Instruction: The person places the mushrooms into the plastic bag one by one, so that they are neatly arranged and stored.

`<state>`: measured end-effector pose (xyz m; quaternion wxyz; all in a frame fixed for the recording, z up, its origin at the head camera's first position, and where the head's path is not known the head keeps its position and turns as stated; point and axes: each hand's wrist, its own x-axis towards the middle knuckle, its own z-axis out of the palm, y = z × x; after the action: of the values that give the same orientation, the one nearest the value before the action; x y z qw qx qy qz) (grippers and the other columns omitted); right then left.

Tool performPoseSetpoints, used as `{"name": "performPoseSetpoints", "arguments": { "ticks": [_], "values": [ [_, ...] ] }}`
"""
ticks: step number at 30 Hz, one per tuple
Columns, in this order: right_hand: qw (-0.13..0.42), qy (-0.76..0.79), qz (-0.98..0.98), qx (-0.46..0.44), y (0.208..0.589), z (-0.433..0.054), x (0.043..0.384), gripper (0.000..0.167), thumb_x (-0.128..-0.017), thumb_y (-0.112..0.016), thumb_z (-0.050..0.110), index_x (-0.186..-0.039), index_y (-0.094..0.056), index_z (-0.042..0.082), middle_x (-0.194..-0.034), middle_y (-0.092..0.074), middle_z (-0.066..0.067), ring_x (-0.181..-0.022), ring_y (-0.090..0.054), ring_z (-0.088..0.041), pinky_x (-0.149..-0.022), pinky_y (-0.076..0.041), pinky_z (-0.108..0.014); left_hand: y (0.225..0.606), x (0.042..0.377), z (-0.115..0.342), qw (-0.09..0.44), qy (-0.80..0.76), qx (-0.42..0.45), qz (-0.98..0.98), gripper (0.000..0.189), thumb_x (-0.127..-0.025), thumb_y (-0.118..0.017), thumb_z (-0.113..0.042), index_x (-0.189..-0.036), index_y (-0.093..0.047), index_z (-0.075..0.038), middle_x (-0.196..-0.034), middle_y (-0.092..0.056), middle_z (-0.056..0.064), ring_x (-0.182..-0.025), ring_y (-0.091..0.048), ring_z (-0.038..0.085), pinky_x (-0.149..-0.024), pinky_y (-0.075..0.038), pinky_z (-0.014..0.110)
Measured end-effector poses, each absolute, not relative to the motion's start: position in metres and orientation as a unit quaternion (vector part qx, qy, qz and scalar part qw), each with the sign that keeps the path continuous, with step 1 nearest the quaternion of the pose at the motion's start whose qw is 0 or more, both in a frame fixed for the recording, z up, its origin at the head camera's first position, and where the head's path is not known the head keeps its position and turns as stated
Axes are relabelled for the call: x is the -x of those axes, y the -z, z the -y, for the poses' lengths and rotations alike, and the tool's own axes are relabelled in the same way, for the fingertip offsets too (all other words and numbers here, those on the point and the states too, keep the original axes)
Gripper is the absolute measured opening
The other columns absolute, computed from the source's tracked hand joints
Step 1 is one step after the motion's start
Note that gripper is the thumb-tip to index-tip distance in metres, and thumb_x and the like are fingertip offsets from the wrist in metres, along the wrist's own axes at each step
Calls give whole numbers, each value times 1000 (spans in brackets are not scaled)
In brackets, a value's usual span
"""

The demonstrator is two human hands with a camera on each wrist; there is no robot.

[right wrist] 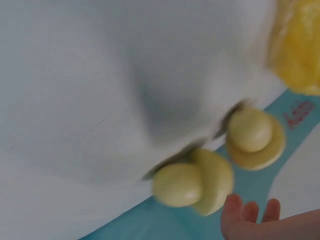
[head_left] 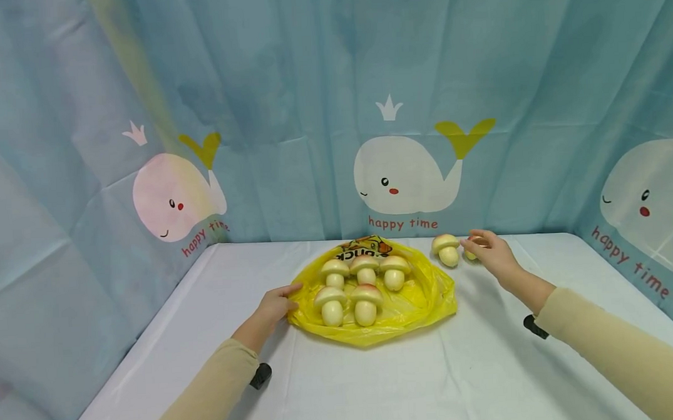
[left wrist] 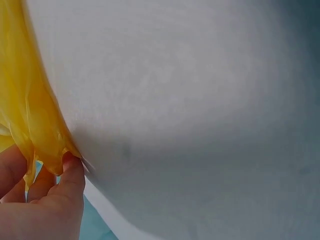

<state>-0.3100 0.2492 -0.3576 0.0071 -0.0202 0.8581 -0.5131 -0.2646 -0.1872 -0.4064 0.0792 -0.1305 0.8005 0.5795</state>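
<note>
A yellow plastic bag (head_left: 398,326) lies spread on the table with several toy mushrooms (head_left: 366,312) on it, each with a cream stem and a pinkish-edged cap. My left hand (head_left: 273,305) pinches the bag's left edge; in the left wrist view, thumb and fingers hold the crumpled yellow film (left wrist: 42,115). Right of the bag, two more mushrooms stand at the back of the table. One mushroom (head_left: 445,250) is in plain sight; the other (right wrist: 192,182) is partly covered by my right hand (head_left: 498,260) in the head view. Extended fingertips of that hand are right beside its cap.
The table (head_left: 412,382) wears a white cloth. Behind it and at both sides hangs a blue curtain (head_left: 290,174) with printed whales. A black wrist device (head_left: 260,376) sits under the left forearm, and another (head_left: 536,326) under the right.
</note>
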Motion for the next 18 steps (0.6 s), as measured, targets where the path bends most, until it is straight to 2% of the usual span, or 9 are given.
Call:
{"name": "performPoseSetpoints", "arguments": {
  "ticks": [3, 7, 12, 18],
  "values": [
    [-10, 494, -869, 31, 363, -263, 319, 81, -99, -48, 48, -153, -16, -3, -150, -21, -35, -139, -15, -52, -107, -25, -62, 407, 265, 187, 78, -583, 133, -797, 51, -91, -48, 9, -141, -50, -2, -153, -30, 24, -138, -31, 38, -110, -33, 46],
    [-8, 468, -883, 38, 370, -278, 332, 81, -99, -50, 45, -155, -10, 1, -154, -9, -34, -140, -5, -54, -107, -18, -68, 406, 264, 186, 76, -580, 136, -800, 51, -90, -50, 9, -140, -52, -4, -152, -31, 24, -137, -33, 38, -108, -35, 44],
    [22, 458, -888, 34, 378, -288, 342, 86, -99, -53, 41, -155, 1, 5, -156, 5, -31, -140, 4, -53, -107, -9, -70, 406, 263, 186, 77, -573, 139, -804, 52, -90, -50, 9, -140, -53, -6, -151, -32, 24, -137, -32, 38, -109, -34, 45],
    [59, 443, -895, 17, 387, -296, 351, 95, -97, -53, 46, -153, 14, 8, -154, 12, -33, -139, 8, -54, -108, -7, -69, 405, 265, 185, 77, -576, 145, -801, 53, -90, -48, 10, -141, -51, -5, -152, -31, 24, -138, -31, 37, -110, -32, 47]
  ]
}}
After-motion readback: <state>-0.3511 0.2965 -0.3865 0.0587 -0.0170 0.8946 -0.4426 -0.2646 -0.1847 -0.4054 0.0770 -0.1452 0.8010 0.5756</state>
